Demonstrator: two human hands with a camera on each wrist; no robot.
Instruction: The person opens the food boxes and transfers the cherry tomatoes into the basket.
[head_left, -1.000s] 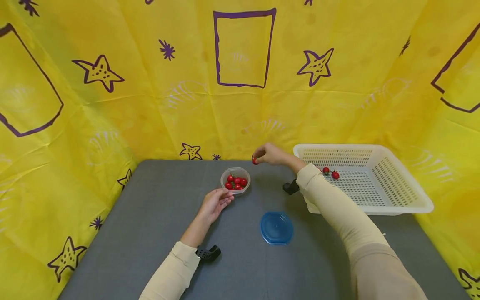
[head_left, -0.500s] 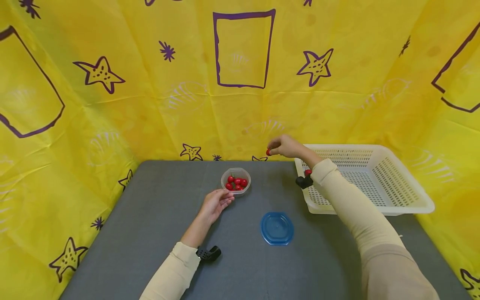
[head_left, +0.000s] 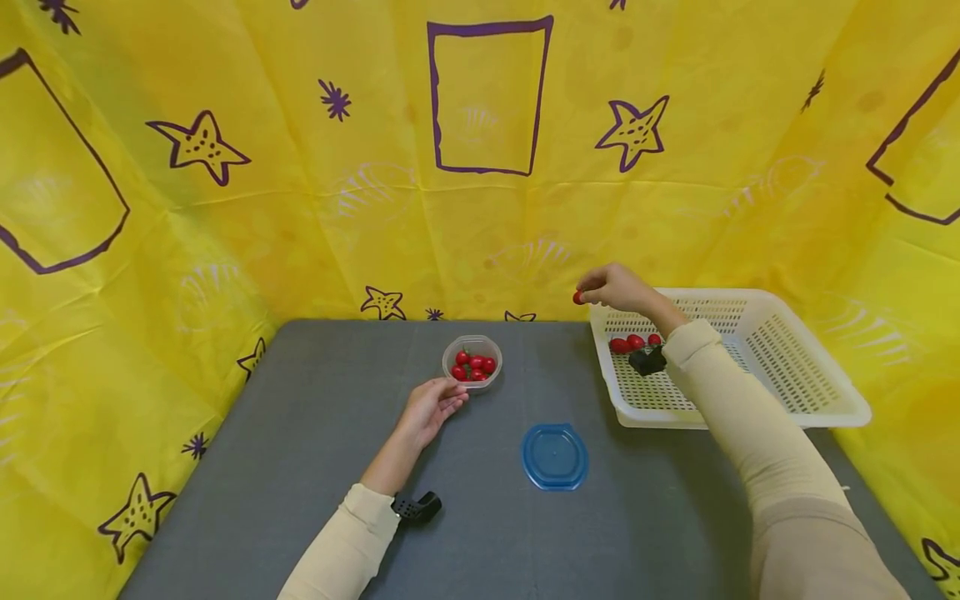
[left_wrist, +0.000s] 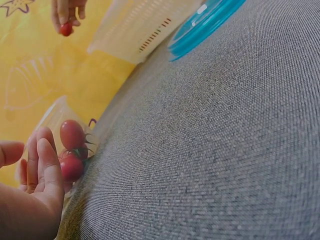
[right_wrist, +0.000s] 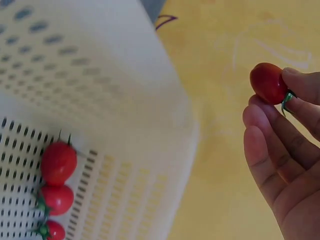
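Note:
My right hand (head_left: 618, 289) pinches a red cherry tomato (right_wrist: 268, 83) with a green stem between thumb and fingers, up above the basket's far left corner. My left hand (head_left: 433, 408) lies at the near side of a small clear plastic container (head_left: 472, 340), its fairly straight fingers (left_wrist: 49, 162) against the wall and the thumb apart. Inside the container are several cherry tomatoes (head_left: 476, 363). The white perforated basket (head_left: 828, 375) stands at the right, partly behind the right forearm, with three cherry tomatoes (right_wrist: 58, 162) showing near its left wall.
A blue lid (head_left: 555, 457) lies flat on the grey tabletop (head_left: 315, 450), between the container and the basket. Behind and at the sides hangs a yellow patterned cloth (head_left: 480, 225). Each wrist carries a black strap mount (head_left: 420, 507).
My right hand has moved right with the cherry tomato, from near the container to the basket's far left corner. The left hand stays at the container.

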